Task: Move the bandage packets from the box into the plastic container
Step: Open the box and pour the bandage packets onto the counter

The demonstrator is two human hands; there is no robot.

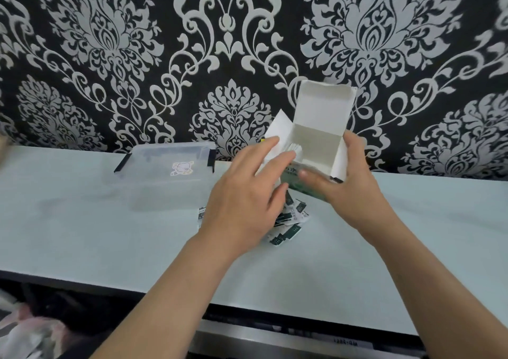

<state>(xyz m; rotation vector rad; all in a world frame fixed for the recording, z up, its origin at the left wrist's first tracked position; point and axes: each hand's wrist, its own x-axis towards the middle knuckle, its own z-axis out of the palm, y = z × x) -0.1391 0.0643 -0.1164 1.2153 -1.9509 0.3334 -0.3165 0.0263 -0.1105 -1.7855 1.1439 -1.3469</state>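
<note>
My right hand [346, 177] grips an open white and green cardboard box [316, 138] held above the table, its lid flap standing up. Inside the box, a few white bandage packets [295, 148] stand on edge at the left side. My left hand [247, 193] reaches to the box mouth with its fingers extended, the fingertips at those packets. Several loose green and white packets [291, 221] lie in a pile on the table below my hands, partly hidden by my left hand. A clear plastic container [165, 166] with a closed lid and a sticker sits at the back left.
The pale table [82, 221] runs along a black and silver patterned wall [233, 42]. Its front edge crosses the bottom of the view, with a metal appliance top [302, 339] below it. Plastic bags [24, 334] lie at the lower left.
</note>
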